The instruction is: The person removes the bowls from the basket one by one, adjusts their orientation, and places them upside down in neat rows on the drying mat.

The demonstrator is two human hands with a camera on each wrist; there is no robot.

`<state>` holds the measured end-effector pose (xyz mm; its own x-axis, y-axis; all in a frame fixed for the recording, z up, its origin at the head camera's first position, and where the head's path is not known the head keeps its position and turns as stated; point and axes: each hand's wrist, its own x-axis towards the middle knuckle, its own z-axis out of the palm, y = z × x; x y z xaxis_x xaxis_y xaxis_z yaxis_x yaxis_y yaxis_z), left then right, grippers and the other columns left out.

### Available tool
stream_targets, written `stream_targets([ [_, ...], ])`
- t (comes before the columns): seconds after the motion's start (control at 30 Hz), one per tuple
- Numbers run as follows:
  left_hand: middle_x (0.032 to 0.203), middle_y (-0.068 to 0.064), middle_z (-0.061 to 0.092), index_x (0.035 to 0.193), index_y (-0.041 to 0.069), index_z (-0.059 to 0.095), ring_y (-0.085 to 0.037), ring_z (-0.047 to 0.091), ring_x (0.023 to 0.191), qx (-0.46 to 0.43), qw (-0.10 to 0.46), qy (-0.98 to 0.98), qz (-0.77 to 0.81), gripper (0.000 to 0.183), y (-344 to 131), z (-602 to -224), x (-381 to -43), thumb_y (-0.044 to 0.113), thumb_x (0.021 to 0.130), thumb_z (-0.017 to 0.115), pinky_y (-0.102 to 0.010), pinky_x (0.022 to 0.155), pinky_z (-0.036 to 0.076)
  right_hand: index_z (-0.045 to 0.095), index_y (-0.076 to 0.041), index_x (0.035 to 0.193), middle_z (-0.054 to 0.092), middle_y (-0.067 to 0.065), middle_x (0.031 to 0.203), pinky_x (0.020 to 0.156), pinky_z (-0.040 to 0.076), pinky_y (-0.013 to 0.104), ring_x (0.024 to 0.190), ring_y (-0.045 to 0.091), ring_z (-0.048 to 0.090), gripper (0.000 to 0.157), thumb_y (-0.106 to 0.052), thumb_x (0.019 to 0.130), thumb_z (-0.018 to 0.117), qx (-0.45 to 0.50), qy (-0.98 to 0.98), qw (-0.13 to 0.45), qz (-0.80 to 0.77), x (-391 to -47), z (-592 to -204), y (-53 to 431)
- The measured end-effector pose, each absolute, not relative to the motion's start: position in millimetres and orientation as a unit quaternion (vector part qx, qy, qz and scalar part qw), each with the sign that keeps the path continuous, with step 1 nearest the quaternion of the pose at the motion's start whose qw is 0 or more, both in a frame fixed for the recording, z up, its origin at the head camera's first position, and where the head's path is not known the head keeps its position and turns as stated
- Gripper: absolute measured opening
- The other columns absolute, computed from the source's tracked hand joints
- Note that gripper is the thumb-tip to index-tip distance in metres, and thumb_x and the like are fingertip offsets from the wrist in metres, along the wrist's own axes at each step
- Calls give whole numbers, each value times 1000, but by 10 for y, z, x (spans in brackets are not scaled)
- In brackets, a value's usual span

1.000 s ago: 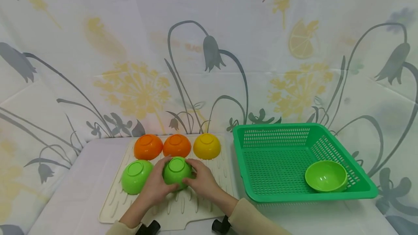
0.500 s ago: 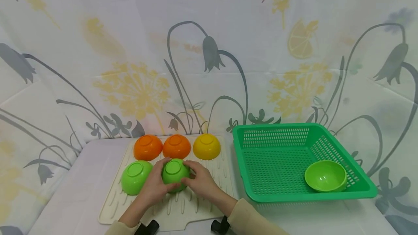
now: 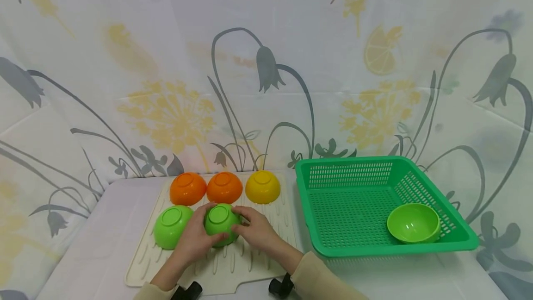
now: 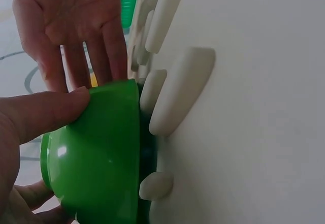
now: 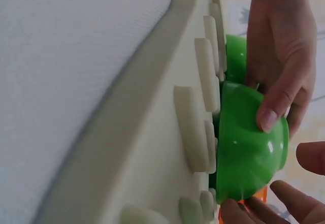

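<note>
A green bowl [image 3: 220,226] stands upside down on the ridged cream drying mat [image 3: 233,272]. My left hand [image 3: 195,235] holds it from the left, thumb on the near side and fingers round the back. From the right, my right hand [image 3: 259,231] touches its far side with nearly straight fingers. In the right wrist view the right thumb [image 5: 312,158] is apart from the held bowl [image 5: 246,142]. Another upturned green bowl [image 3: 171,228] sits just left of my left hand. Behind lie two upturned orange bowls [image 3: 187,189] and a yellow one [image 3: 263,187].
To the right stands a green slotted basket [image 3: 316,240], with a light green bowl [image 3: 413,223] tilted in its right front corner. A pale cloth [image 3: 83,263] covers the table. A floral curtain [image 3: 183,36] rises behind everything.
The held green bowl has shifted slightly left and nearer to me, closing toward the other green bowl. Both hands have moved with it; the right fingers look a little looser.
</note>
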<state>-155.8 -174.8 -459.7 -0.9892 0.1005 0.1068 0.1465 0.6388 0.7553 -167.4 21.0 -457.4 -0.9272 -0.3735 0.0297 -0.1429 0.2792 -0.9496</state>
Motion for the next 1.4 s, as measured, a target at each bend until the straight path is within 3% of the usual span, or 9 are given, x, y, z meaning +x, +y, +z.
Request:
stream_targets([
  [0.37,139,-19,51,142,1,44,-36,51,124,-66,17,-909,-412,85,-1760,-4600,-1551,25,75,89,-57,103,42,57,-8,140,55,10,142,101,48,46,134,30,49,43,-16,98,62,-133,772,104,-613,-1619,-4305,318],
  [0.73,142,-20,48,144,2,42,-39,47,129,-67,12,-914,-400,86,-1810,-4612,-1535,28,77,88,-57,106,38,55,0,138,58,14,138,106,44,44,131,31,51,39,-7,100,57,-148,734,44,-661,-1464,-3844,654],
  [0.9,142,-19,48,145,3,41,-38,47,129,-73,14,-915,-397,86,-1809,-4646,-1547,29,77,87,-56,106,39,55,-4,139,57,8,140,107,43,44,132,26,50,40,-5,99,59,-127,748,24,-651,-1421,-3616,966],
  [1.17,142,-19,48,145,3,41,-39,48,129,-70,12,-914,-400,86,-1788,-4623,-1534,27,77,87,-57,106,39,51,-4,143,55,13,142,98,47,21,134,29,48,43,-14,102,58,-132,805,-37,-577,-1474,-3351,1776],
  [1.23,142,-19,48,145,3,41,-38,48,129,-69,11,-915,-398,86,-1778,-4619,-1530,28,77,87,-57,106,39,48,-6,146,54,14,143,100,47,28,135,31,46,46,-22,103,57,-120,833,-43,-538,-1500,-3289,2043],
  [1.4,142,-19,48,145,4,42,-39,47,129,-66,10,-913,-402,86,-1755,-4609,-1522,27,77,88,-58,106,38,41,-7,151,46,20,148,103,38,61,135,41,41,54,-36,106,49,-86,878,-22,-470,-1624,-3187,2722],
])
